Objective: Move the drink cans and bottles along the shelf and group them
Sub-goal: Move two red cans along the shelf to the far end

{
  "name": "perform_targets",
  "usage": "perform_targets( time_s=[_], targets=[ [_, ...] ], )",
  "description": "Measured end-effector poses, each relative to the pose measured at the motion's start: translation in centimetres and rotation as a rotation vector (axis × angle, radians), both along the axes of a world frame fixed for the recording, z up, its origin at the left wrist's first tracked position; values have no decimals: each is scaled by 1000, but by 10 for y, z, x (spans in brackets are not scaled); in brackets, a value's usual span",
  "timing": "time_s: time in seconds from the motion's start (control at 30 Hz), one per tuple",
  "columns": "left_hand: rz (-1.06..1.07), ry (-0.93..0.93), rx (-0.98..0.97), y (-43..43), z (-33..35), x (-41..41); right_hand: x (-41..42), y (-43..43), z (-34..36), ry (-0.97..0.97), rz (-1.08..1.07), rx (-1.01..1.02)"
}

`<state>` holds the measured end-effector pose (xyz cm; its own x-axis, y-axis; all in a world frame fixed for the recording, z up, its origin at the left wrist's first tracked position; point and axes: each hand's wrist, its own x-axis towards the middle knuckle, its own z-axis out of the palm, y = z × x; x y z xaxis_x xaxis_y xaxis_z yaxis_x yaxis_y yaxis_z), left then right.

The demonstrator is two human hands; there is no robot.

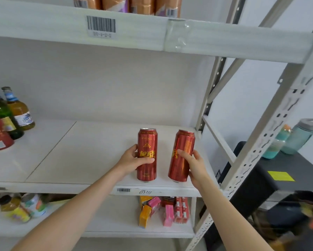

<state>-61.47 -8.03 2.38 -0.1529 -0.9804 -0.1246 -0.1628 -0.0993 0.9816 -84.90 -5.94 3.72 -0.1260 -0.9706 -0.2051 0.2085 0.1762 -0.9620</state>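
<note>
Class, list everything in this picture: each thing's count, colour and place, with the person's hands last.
upright can: one, red, middle shelf, right part.
tilted can: one, red, just right of the upright can.
bottles: at least three; green, amber, red; middle shelf, far left.
packs: several, orange, top shelf.
cartons: several; pink, orange, red; lower shelf, right part.
containers: at least two, yellowish and multicoloured, lower shelf, left.
water bottles: two, teal, on the dark cabinet, far right.
left hand: one, fingers round the upright can.
right hand: one, fingers round the tilted can.
</note>
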Motion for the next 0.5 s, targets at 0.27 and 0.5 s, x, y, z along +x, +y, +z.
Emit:
perform_targets(
  time_s=[0.27, 0.5],
  targets=[
    [-31, -19, -1, -22, 3, -72, -68, -20, -5, 15, -4, 1],
    [-34, -56, -9, -60, 5, -92, -84, -56, -9, 3, -28, -11]
  ],
)
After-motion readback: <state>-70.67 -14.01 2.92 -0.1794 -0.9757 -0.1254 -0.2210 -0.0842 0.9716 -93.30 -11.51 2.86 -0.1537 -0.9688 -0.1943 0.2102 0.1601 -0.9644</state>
